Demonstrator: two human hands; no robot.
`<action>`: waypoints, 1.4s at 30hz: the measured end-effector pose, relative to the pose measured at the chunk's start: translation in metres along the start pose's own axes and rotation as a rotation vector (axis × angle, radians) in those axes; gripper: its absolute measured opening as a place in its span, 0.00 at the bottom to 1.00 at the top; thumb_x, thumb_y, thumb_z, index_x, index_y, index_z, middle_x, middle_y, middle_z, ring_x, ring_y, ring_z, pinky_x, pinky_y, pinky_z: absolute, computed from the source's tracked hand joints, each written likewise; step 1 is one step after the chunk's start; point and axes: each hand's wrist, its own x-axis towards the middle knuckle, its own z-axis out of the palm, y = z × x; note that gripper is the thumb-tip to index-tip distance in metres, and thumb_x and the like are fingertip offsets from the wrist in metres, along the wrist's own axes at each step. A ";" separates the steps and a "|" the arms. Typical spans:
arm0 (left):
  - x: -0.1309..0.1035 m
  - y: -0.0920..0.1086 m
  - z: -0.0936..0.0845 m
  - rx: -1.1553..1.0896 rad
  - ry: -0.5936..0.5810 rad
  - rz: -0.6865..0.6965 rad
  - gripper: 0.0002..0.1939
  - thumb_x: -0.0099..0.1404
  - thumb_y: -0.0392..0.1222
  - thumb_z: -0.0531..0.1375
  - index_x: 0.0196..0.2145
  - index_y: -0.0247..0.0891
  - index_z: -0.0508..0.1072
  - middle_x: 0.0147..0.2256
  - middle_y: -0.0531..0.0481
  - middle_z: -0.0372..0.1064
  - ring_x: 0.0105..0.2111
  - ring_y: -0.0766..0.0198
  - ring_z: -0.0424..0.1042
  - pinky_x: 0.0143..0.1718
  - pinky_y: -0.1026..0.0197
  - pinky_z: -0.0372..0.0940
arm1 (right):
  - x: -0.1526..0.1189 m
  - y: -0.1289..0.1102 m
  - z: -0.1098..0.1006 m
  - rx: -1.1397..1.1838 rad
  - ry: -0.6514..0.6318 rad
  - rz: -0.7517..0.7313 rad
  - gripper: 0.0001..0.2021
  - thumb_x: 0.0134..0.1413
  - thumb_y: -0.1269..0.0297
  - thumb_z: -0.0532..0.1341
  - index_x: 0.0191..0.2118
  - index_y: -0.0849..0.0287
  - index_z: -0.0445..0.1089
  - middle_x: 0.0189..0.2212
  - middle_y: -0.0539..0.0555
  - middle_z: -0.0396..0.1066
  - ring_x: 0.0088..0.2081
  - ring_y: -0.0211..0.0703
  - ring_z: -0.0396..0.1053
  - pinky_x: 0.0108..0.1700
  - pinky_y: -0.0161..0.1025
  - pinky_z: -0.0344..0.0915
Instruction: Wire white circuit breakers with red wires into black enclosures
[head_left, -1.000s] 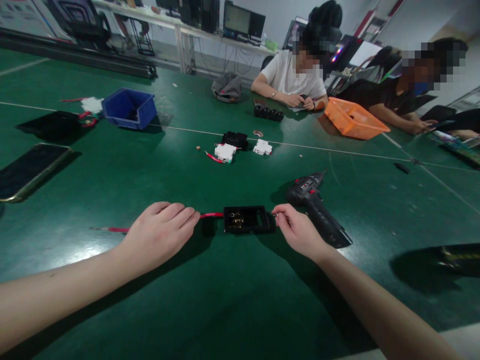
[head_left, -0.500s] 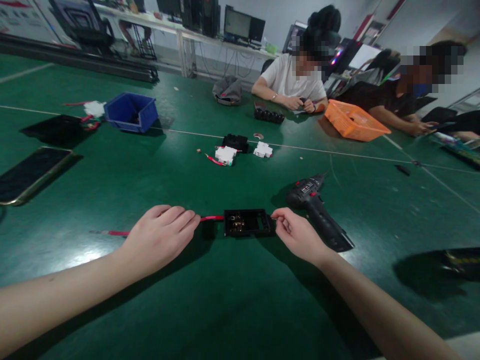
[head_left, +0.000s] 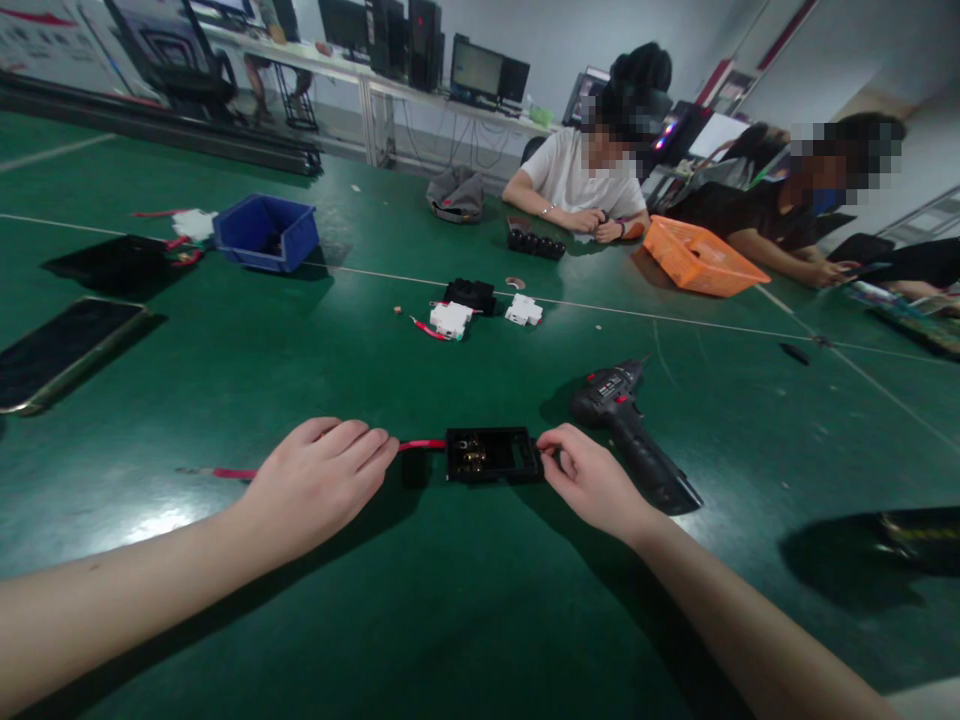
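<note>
Green table, worker seated or standing at its near edge. Black housing lies in the nearer half of the table, open face up, long sides roughly parallel to the near edge. Brass-coloured fittings show inside its left end.

Left hand: palm down, fingers closed over a red cable. One stretch of cable runs from the fingertips to the housing's left end; the other comes out behind the hand, bare tip pointing left. Right hand: at the housing's right end, thumb and forefinger drawn close together; cannot tell whether anything is pinched between them.

Black power screwdriver just beyond the right hand, lying on its side, bit toward the far edge. Farther toward that edge, beyond the housing: two white modules, one with a red lead and set against a black part, the other just to the right. Phone and blue bin on the table's left side, bin nearer the far edge. Grey bag at the far edge; co-worker in white shirt seated there, orange basket close by.
</note>
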 end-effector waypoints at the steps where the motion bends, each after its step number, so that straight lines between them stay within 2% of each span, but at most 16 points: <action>1: 0.000 0.000 0.000 0.000 -0.005 -0.001 0.12 0.71 0.35 0.57 0.46 0.36 0.79 0.43 0.44 0.78 0.42 0.54 0.74 0.41 0.50 0.65 | 0.000 0.000 0.000 -0.003 -0.005 -0.006 0.05 0.65 0.68 0.56 0.43 0.55 0.68 0.38 0.53 0.71 0.31 0.40 0.69 0.31 0.38 0.62; 5: -0.001 0.000 0.000 -0.004 -0.023 0.005 0.12 0.71 0.35 0.56 0.47 0.36 0.79 0.43 0.44 0.78 0.42 0.54 0.74 0.41 0.50 0.65 | 0.000 0.000 0.000 -0.004 -0.020 -0.014 0.04 0.64 0.68 0.56 0.42 0.55 0.68 0.39 0.53 0.71 0.31 0.40 0.68 0.33 0.39 0.62; 12: 0.000 0.000 -0.002 0.020 -0.010 0.014 0.12 0.71 0.35 0.56 0.46 0.36 0.79 0.43 0.44 0.78 0.42 0.54 0.74 0.41 0.50 0.65 | -0.002 -0.003 0.000 0.017 0.005 0.053 0.12 0.62 0.68 0.58 0.51 0.57 0.64 0.40 0.54 0.71 0.30 0.40 0.69 0.31 0.38 0.62; 20: -0.002 0.000 -0.001 0.002 -0.018 0.008 0.12 0.71 0.35 0.57 0.47 0.36 0.79 0.43 0.44 0.78 0.42 0.54 0.74 0.41 0.49 0.65 | -0.001 0.002 0.001 0.030 -0.007 -0.083 0.08 0.63 0.71 0.57 0.46 0.54 0.67 0.45 0.55 0.71 0.42 0.45 0.72 0.40 0.40 0.67; 31: 0.000 0.000 -0.002 0.023 -0.016 0.011 0.12 0.71 0.35 0.56 0.46 0.35 0.78 0.43 0.44 0.78 0.42 0.54 0.74 0.42 0.50 0.65 | -0.001 0.000 0.000 0.014 -0.009 -0.023 0.03 0.64 0.69 0.57 0.41 0.55 0.67 0.39 0.53 0.70 0.29 0.38 0.66 0.30 0.37 0.60; 36: -0.002 0.000 -0.001 0.003 -0.013 0.006 0.11 0.71 0.35 0.57 0.46 0.36 0.78 0.43 0.44 0.78 0.42 0.54 0.74 0.42 0.50 0.64 | -0.002 0.002 0.001 -0.004 0.011 0.085 0.03 0.64 0.65 0.58 0.42 0.55 0.67 0.26 0.47 0.67 0.23 0.39 0.64 0.27 0.37 0.58; 38: -0.002 0.000 -0.001 -0.007 -0.008 0.001 0.11 0.70 0.35 0.57 0.46 0.36 0.79 0.43 0.44 0.78 0.42 0.54 0.74 0.42 0.50 0.64 | -0.002 0.003 0.001 0.012 0.028 0.057 0.06 0.67 0.64 0.55 0.46 0.55 0.68 0.29 0.49 0.70 0.26 0.41 0.68 0.30 0.38 0.62; 42: -0.001 0.000 -0.002 -0.016 0.002 0.004 0.12 0.70 0.34 0.57 0.46 0.36 0.79 0.42 0.44 0.78 0.41 0.54 0.74 0.41 0.51 0.65 | -0.002 0.002 0.000 0.065 0.043 -0.079 0.11 0.70 0.67 0.51 0.47 0.54 0.70 0.43 0.56 0.74 0.42 0.46 0.73 0.44 0.43 0.68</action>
